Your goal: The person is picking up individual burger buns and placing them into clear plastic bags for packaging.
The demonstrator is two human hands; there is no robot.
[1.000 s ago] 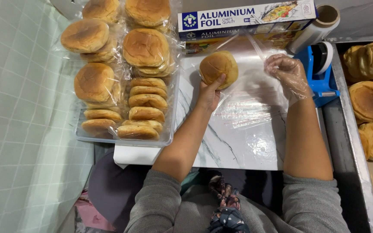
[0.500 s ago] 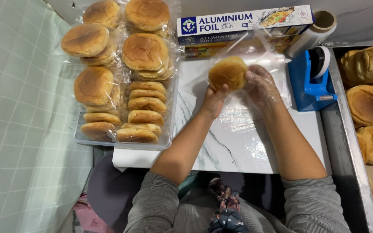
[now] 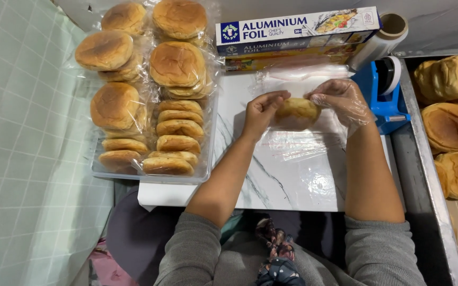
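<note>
Both hands were closed around a round golden-brown bread bun (image 3: 297, 113), held low over the white marble-patterned surface (image 3: 292, 180). The left hand (image 3: 261, 110) gripped its left side; the right hand (image 3: 341, 100), under thin clear plastic film (image 3: 298, 145), clasped its right. A clear tray of wrapped buns (image 3: 149, 100) sat just left.

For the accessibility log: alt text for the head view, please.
Both hands, the left hand bare and the right hand under clear film, hold a round bun over a white marble board. A clear tray of wrapped buns sits to the left, a foil box behind.
</note>
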